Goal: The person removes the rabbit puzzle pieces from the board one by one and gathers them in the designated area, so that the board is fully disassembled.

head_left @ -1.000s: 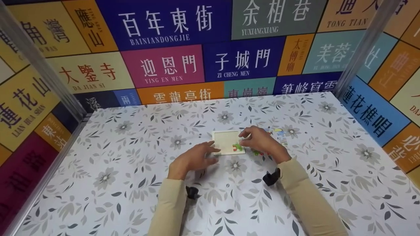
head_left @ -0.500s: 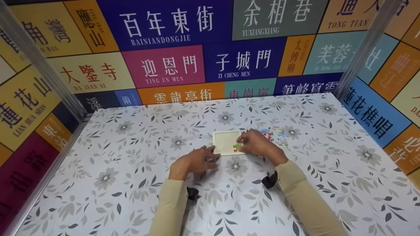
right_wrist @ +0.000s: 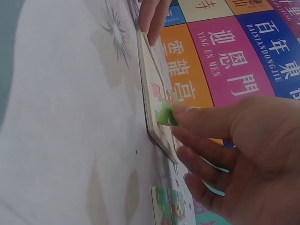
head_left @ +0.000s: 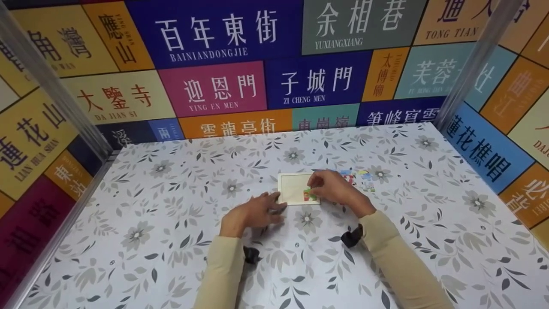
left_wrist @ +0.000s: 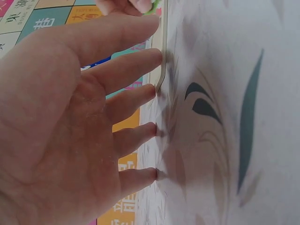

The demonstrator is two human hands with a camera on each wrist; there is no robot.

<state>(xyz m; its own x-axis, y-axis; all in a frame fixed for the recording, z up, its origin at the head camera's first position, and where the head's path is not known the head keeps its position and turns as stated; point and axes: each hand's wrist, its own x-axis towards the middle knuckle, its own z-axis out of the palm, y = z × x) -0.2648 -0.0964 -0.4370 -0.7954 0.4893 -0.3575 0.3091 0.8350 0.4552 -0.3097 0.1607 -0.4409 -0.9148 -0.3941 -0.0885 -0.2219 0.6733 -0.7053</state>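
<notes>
A shallow, pale wooden puzzle tray (head_left: 294, 185) lies on the patterned tabletop. My right hand (head_left: 332, 188) is at its right side, thumb and fingers pinching a green puzzle piece (right_wrist: 165, 114) low over the near right corner. Some red shows on the piece in the right wrist view, close to the tray's rim. My left hand (head_left: 255, 210) is at the tray's near left corner. In the left wrist view its fingers (left_wrist: 133, 60) are spread and fairly straight, with fingertips at the tray edge and on the tabletop.
Several colourful puzzle pieces (head_left: 366, 178) lie on the table right of the tray, partly hidden behind my right hand. The floral tabletop (head_left: 180, 180) reaches back to panels covered with coloured signs (head_left: 214, 86). Black straps (head_left: 352, 237) sit at both wrists.
My right hand has shifted slightly left, its fingers now pinching the green piece at the tray's right side. My left fingers have drawn back a little at the near left corner.
</notes>
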